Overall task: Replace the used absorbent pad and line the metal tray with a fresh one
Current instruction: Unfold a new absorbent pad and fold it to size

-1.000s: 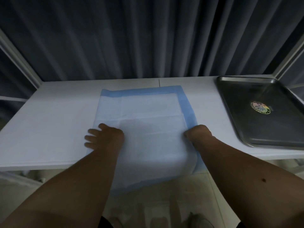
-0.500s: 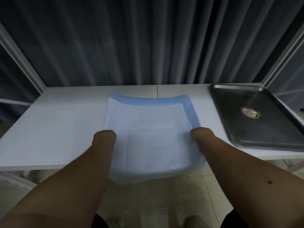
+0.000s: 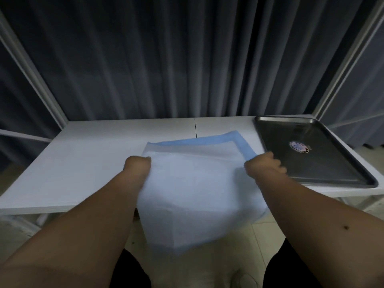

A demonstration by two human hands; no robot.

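A white absorbent pad with a blue border is held up off the white table. Its near half hangs down past the table's front edge. My left hand grips the pad's left side in a fist. My right hand grips the right side, close to the near left edge of the tray. The bare metal tray lies at the table's right end, with a round sticker in its middle and nothing else in it.
Dark pleated curtains hang behind the table. White frame bars slant at the far left and the far right. Pale floor tiles show below the front edge.
Both hands have closed on the pad's sides and lifted it off the table, shifting it toward the right. The far edge now rides up and the near part droops lower.
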